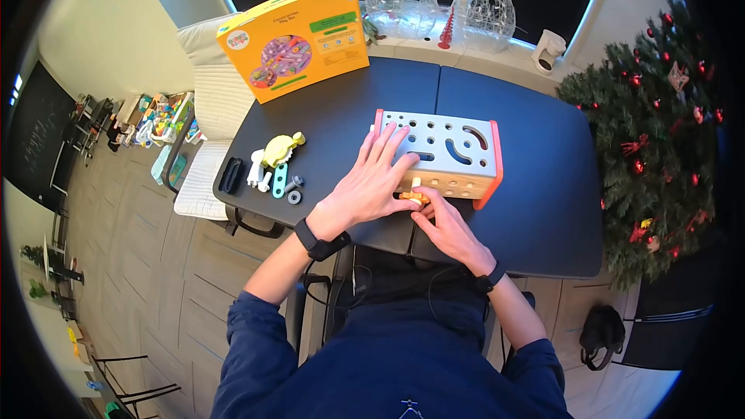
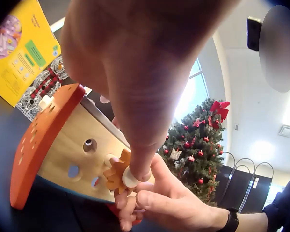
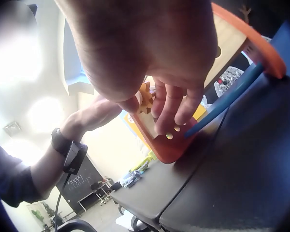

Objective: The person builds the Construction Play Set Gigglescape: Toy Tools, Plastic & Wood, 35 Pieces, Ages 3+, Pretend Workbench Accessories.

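A wooden toy toolbox with orange-red end panels and a grey perforated top stands on the dark table before me. My left hand rests on its top with spread fingers, the thumb reaching down the front side. In the left wrist view that thumb presses against a white round peg head at the centre of an orange gear. The gear sits against the box's holed wooden side. From the right, my right hand pinches around the gear, its other fingers curled beneath.
Left of the box lie a yellow-green toy piece, a teal holed strip, a grey nut, a grey bolt and a black object. A yellow carton stands behind. A decorated tree is at the right.
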`<state>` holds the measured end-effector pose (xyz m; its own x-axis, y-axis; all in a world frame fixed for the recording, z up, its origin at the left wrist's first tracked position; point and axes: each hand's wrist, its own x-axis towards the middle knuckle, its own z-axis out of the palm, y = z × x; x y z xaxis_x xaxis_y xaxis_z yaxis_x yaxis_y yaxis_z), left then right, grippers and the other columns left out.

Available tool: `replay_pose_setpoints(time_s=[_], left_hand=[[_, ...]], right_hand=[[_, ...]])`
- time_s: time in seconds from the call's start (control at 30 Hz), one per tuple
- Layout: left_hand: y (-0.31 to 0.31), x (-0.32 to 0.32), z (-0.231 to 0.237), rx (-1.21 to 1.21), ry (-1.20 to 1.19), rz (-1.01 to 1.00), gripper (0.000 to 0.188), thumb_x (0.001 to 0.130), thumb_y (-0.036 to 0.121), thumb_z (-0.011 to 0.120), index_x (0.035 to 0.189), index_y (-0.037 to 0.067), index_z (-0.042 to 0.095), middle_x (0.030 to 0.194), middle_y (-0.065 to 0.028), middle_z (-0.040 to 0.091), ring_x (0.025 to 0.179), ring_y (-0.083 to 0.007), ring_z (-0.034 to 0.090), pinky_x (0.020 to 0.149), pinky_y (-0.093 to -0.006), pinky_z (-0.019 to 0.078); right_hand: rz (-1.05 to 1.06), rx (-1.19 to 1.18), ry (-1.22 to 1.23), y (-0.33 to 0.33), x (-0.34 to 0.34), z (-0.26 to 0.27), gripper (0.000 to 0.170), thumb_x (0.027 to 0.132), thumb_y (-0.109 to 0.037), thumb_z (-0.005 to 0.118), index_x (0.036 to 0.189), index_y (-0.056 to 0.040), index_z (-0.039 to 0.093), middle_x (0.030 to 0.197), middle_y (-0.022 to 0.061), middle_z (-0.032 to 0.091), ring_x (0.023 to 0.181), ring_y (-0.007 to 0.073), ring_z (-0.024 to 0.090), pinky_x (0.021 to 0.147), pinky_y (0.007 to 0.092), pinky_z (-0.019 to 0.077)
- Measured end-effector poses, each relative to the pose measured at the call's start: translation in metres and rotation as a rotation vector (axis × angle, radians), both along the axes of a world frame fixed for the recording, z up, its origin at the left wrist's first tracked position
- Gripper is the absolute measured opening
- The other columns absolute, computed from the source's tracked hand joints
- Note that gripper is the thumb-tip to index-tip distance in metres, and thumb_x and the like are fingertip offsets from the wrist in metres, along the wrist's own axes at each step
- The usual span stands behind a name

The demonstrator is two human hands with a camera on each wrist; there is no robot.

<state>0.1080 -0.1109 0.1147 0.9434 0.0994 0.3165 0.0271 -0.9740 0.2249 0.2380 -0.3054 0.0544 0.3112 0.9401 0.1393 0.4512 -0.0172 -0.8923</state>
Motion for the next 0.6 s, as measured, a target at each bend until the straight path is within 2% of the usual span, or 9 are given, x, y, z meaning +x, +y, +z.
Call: replay_pose_setpoints(time_s=[0.13,0.23,0.33,0.43,0.53,0.6], left_hand=[[0.007,0.008,0.002,0.028,0.040,-0.017,0.083,0.083,0.062,0.084,0.138,0.006,0.058,0.172,-0.0284,0.025,0.163,-0.0543,0.004,0.131,-0.0656,0.0120],[0.011,0.012,-0.001,0.053,0.072,-0.012,0.088,0.080,0.066,0.084,0.137,0.004,0.058,0.172,-0.0299,0.022,0.162,-0.0582,0.002,0.130,-0.0678,0.0112],[0.009,0.015,0.006,0.055,0.143,0.001,0.093,0.077,0.068,0.085,0.134,0.001,0.057,0.172,-0.0312,0.022,0.161,-0.0610,0.001,0.129,-0.0706,0.0114],[0.009,0.019,0.007,0.075,0.174,0.012,0.093,0.075,0.069,0.086,0.131,0.000,0.057,0.172,-0.0320,0.023,0.160,-0.0627,0.002,0.128,-0.0727,0.0121],[0.012,0.022,0.006,0.086,0.164,0.002,0.092,0.075,0.069,0.086,0.128,-0.001,0.057,0.171,-0.0321,0.025,0.159,-0.0631,0.006,0.127,-0.0734,0.0137],[0.015,0.025,0.006,0.091,0.174,-0.010,0.092,0.075,0.069,0.085,0.127,-0.001,0.057,0.170,-0.0321,0.026,0.158,-0.0628,0.010,0.126,-0.0732,0.0146]], right_hand=[[-0.015,-0.006,-0.038,0.005,0.002,-0.002,0.041,0.109,-0.017,0.064,0.145,-0.0087,0.047,0.117,0.0241,0.070,0.100,0.0384,0.074,0.086,0.0477,0.0578],[-0.037,-0.011,-0.049,0.008,0.002,-0.008,0.038,0.110,-0.019,0.062,0.144,-0.0089,0.046,0.120,0.0264,0.069,0.106,0.0447,0.072,0.087,0.0509,0.0568],[-0.027,0.023,-0.106,0.009,0.002,-0.014,0.036,0.113,-0.014,0.055,0.146,-0.0072,0.042,0.095,0.0185,0.069,0.088,0.0317,0.073,0.082,0.0446,0.0558],[-0.028,0.024,-0.136,0.009,0.002,-0.015,0.034,0.114,-0.013,0.054,0.145,-0.0076,0.041,0.094,0.0190,0.069,0.086,0.0333,0.073,0.082,0.0451,0.0559],[-0.001,-0.109,-0.080,0.009,0.005,-0.009,0.035,0.112,-0.016,0.056,0.144,-0.0081,0.041,0.114,0.0277,0.072,0.106,0.0491,0.071,0.086,0.0542,0.0555],[0.029,-0.091,-0.070,0.010,0.009,-0.006,0.036,0.112,-0.015,0.055,0.144,-0.0086,0.039,0.110,0.0272,0.073,0.104,0.0487,0.071,0.086,0.0536,0.0554]])
